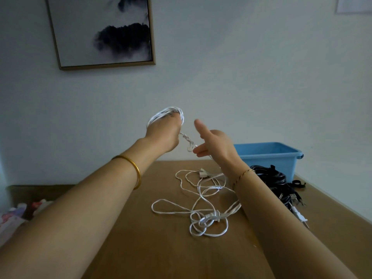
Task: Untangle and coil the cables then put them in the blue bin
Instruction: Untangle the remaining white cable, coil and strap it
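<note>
Winding thin white cable: my left hand holds the wound loops raised above the brown wooden table, fingers curled round them. My right hand is spread, thumb up, strand lying across straight fingertips. A twisted knot sits between the hands; I'd pick it loose before the next wrap, then feed slack evenly. Remaining cable lies tangled mid-table. Black cable bundle lies by the right edge, beside the blue plastic bin at the far right corner.

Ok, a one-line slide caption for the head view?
Left hand holds a white coil, right hand touches its knotted strand; loose white cable, black cables and blue bin sit on the table.
</note>
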`<state>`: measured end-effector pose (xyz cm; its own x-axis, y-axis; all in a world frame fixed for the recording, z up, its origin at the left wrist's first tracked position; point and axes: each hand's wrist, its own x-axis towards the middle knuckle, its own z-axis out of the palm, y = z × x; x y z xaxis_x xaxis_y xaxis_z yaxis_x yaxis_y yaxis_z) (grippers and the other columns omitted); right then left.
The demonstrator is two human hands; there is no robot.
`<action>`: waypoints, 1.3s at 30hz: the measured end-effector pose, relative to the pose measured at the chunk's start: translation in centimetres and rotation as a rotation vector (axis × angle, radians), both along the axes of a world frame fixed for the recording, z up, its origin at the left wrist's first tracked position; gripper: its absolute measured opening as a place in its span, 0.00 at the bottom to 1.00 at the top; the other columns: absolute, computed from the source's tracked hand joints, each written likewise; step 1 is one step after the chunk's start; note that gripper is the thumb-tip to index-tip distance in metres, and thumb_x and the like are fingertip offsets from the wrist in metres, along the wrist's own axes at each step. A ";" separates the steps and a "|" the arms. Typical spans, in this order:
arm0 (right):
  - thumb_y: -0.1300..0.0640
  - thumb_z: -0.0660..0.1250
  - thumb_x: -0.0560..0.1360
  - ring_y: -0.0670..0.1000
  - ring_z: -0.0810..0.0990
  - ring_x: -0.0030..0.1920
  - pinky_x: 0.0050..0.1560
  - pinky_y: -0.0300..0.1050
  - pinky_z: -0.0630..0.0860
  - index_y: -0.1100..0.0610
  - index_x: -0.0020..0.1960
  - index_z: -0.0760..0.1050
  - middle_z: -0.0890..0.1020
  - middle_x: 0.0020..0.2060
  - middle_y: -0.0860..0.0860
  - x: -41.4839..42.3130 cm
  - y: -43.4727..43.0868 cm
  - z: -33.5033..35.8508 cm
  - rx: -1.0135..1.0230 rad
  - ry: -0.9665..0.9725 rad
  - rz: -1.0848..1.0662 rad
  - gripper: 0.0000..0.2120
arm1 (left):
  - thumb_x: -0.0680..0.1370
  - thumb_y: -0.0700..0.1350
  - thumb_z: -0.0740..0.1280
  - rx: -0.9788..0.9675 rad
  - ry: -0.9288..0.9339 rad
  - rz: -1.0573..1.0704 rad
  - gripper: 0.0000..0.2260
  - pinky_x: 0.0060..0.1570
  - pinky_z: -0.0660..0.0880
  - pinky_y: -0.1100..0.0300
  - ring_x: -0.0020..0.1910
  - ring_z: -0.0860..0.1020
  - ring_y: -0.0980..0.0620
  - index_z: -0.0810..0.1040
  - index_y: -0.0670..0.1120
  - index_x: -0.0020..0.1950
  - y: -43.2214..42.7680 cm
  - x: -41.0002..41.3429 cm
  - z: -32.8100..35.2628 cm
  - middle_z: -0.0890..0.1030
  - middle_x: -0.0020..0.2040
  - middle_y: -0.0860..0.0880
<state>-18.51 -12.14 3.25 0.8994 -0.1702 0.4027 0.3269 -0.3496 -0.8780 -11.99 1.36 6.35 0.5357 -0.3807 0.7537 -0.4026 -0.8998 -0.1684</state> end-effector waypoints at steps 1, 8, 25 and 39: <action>0.39 0.60 0.76 0.53 0.80 0.38 0.46 0.48 0.73 0.73 0.57 0.73 0.83 0.39 0.60 0.2 0.1 0.1 -0.080 -0.017 -0.005 0.34 | 0.75 0.36 0.66 0.005 -0.001 -0.004 0.10 0.38 0.65 0.58 0.38 0.70 0.50 0.65 0.45 0.42 -0.2 -0.1 -0.1 0.71 0.39 0.50; 0.53 0.60 0.77 0.48 0.68 0.29 0.33 0.44 0.62 0.69 0.36 0.73 0.76 0.24 0.51 0.6 0.4 -0.4 -0.117 -0.133 -0.029 0.20 | 0.73 0.37 0.66 0.021 0.100 -0.037 0.17 0.33 0.62 0.60 0.36 0.69 0.49 0.58 0.49 0.34 -0.4 0.4 -0.2 0.65 0.34 0.52; 0.56 0.71 0.73 0.41 0.65 0.28 0.30 0.33 0.65 0.59 0.38 0.69 0.69 0.29 0.47 1.8 -0.1 -3.7 0.104 -0.328 -0.056 0.12 | 0.78 0.37 0.65 -0.622 0.757 -0.226 0.20 0.32 0.75 0.59 0.35 0.76 0.50 0.65 0.34 0.67 -0.5 0.4 -0.1 0.75 0.39 0.43; 0.53 0.59 0.78 0.47 0.59 0.25 0.28 0.42 0.57 0.54 0.28 0.64 0.66 0.23 0.49 3.2 -3.2 -4.4 0.743 -0.054 -0.270 0.20 | 0.66 0.42 0.68 -0.979 0.411 0.038 0.09 0.36 0.81 0.39 0.34 0.83 0.41 0.69 0.44 0.39 6.1 6.3 -1.9 0.80 0.34 0.39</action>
